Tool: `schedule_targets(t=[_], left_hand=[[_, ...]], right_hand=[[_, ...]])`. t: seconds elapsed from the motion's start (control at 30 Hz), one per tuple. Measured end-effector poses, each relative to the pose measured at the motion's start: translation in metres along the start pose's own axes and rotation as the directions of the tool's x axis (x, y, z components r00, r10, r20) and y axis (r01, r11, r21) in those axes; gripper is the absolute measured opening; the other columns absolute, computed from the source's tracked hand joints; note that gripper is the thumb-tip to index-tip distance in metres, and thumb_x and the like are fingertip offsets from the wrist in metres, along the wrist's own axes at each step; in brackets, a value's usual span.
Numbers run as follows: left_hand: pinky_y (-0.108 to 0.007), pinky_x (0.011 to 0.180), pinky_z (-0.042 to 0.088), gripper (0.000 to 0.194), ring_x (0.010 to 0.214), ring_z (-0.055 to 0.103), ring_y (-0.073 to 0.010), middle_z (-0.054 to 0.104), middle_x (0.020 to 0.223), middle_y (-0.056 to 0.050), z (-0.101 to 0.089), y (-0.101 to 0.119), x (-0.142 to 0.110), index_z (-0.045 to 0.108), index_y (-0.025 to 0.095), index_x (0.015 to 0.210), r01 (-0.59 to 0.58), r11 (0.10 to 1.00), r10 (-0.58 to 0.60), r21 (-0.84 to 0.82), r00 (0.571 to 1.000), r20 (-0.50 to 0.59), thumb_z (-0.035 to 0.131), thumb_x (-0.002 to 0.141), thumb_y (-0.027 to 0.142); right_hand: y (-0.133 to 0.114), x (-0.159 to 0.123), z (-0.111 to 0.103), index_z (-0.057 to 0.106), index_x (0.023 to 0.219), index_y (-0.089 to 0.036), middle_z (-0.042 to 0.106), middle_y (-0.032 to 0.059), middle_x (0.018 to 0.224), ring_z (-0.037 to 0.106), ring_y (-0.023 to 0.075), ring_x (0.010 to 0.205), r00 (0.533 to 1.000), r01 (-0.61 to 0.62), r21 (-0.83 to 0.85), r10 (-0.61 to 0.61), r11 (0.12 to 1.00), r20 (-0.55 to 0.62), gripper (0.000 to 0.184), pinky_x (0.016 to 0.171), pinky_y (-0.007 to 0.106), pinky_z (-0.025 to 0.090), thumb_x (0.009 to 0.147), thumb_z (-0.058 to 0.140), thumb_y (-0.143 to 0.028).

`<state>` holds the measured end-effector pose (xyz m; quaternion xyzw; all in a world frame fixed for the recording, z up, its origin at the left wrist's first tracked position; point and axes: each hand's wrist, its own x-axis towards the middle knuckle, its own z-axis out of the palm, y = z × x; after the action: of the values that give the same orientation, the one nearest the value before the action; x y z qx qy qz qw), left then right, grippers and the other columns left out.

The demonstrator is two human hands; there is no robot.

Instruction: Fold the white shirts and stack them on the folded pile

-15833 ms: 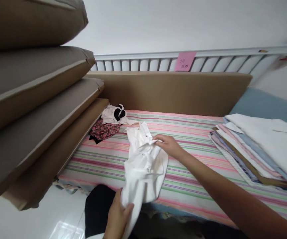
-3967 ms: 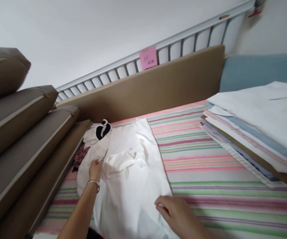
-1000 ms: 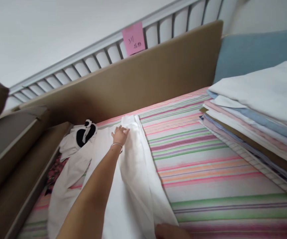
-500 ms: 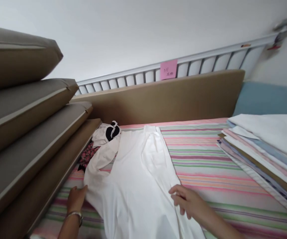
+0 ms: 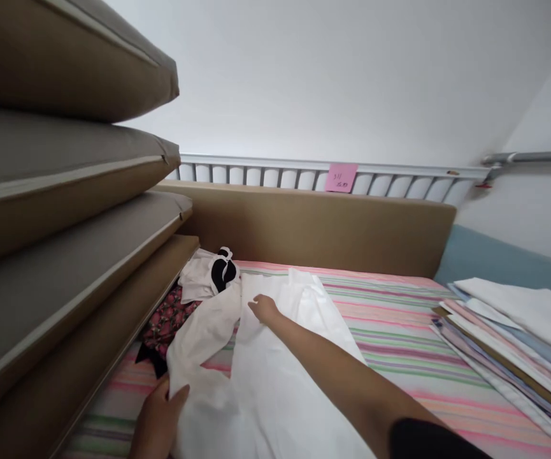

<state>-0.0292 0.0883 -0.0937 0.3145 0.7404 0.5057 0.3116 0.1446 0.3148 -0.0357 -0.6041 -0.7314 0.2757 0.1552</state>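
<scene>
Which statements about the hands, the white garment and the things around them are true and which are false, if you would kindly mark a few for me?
1. The left hand is at the left edge of the white garment. True.
2. The right hand is over the folded clothes. False: it is over the white garment; the folded clothes are farther right.
3. A flowered cloth lies to the left of the white garment. True.
4. The sheet under the white garment is plain blue. False: the sheet has coloured stripes.
5. Thick cushions are stacked at the left. True.
</scene>
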Motion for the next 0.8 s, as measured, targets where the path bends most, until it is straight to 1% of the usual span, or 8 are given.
schedule_targets(t=[0.1,0.17,0.23,0.37,0.5,0.63,0.7,0.8], left_hand=[[-0.033,0.069,0.050,0.039,0.077,0.065,-0.0263,0.072,0.078,-0.006,0.011,0.014,-0.002,0.064,0.016,0.085,0.102,0.965,-0.065,-0.243,0.986,0.154,0.067,0.055,0.042],[-0.034,0.066,0.050,0.045,0.071,0.065,-0.0256,0.072,0.078,-0.007,0.017,0.025,-0.007,0.064,0.016,0.086,0.237,0.890,-0.110,-0.390,0.940,0.322,0.071,0.053,0.045],[-0.035,0.064,0.051,0.051,0.068,0.065,-0.0253,0.072,0.078,-0.008,0.022,0.036,-0.014,0.064,0.015,0.091,0.371,0.792,-0.151,-0.485,0.889,0.432,0.075,0.052,0.045],[-0.039,0.068,0.051,0.060,0.073,0.066,-0.0283,0.072,0.077,-0.009,0.030,0.060,-0.027,0.064,0.016,0.099,0.490,0.649,-0.221,-0.582,0.853,0.472,0.079,0.048,0.043],[-0.039,0.073,0.050,0.059,0.076,0.067,-0.0282,0.071,0.074,-0.009,0.054,0.077,-0.040,0.064,0.015,0.096,0.512,0.586,-0.206,-0.627,0.843,0.496,0.081,0.045,0.040],[-0.035,0.070,0.049,0.054,0.069,0.065,-0.0240,0.069,0.066,-0.006,0.107,0.088,-0.067,0.064,0.015,0.089,0.520,0.559,-0.098,-0.646,0.814,0.572,0.082,0.045,0.041],[-0.032,0.064,0.048,0.050,0.060,0.063,-0.0201,0.065,0.059,-0.004,0.138,0.090,-0.083,0.062,0.015,0.083,0.518,0.600,-0.055,-0.610,0.787,0.615,0.080,0.047,0.044],[-0.027,0.056,0.043,0.045,0.051,0.055,-0.0148,0.059,0.054,0.000,0.181,0.089,-0.104,0.059,0.015,0.079,0.484,0.715,-0.029,-0.504,0.741,0.671,0.076,0.053,0.048]], right_hand=[[-0.023,0.038,0.021,0.056,0.106,-0.009,0.060,0.0195,0.109,0.057,0.0284,0.102,0.994,-0.058,-0.115,0.047,0.992,-0.095,0.039,0.079,0.038,0.046,0.087,0.044,-0.041],[-0.032,0.055,0.031,0.053,0.110,-0.009,0.058,0.0202,0.113,0.055,0.0293,0.106,0.989,-0.083,-0.164,0.061,0.983,-0.131,0.042,0.084,0.040,0.043,0.086,0.045,-0.043],[-0.035,0.068,0.039,0.054,0.111,-0.011,0.060,0.0184,0.112,0.056,0.0276,0.104,0.988,-0.091,-0.187,0.066,0.978,-0.139,0.038,0.084,0.037,0.043,0.083,0.050,-0.037],[-0.029,0.086,0.040,0.060,0.102,-0.013,0.062,0.0157,0.108,0.059,0.0252,0.101,0.989,-0.089,-0.183,0.064,0.979,-0.137,0.025,0.079,0.032,0.045,0.079,0.052,-0.018],[-0.015,0.097,0.016,0.062,0.097,-0.015,0.064,0.0120,0.105,0.060,0.0224,0.096,0.987,-0.056,-0.128,0.035,0.990,-0.159,0.022,0.072,0.027,0.045,0.078,0.051,-0.016],[0.014,0.102,-0.025,0.063,0.092,-0.017,0.068,0.0039,0.084,0.064,0.0129,0.071,0.988,-0.035,-0.036,0.029,0.999,-0.153,0.020,0.059,0.019,0.043,0.080,0.048,-0.018],[0.034,0.100,-0.044,0.062,0.093,-0.017,0.067,0.0017,0.078,0.062,0.0095,0.062,0.986,-0.038,-0.001,0.037,0.999,-0.160,0.020,0.055,0.016,0.042,0.081,0.046,-0.019],[0.069,0.093,-0.063,0.062,0.095,-0.016,0.066,0.0019,0.078,0.061,0.0089,0.061,0.979,-0.058,0.012,0.059,0.998,-0.196,0.021,0.054,0.016,0.041,0.082,0.045,-0.020]])
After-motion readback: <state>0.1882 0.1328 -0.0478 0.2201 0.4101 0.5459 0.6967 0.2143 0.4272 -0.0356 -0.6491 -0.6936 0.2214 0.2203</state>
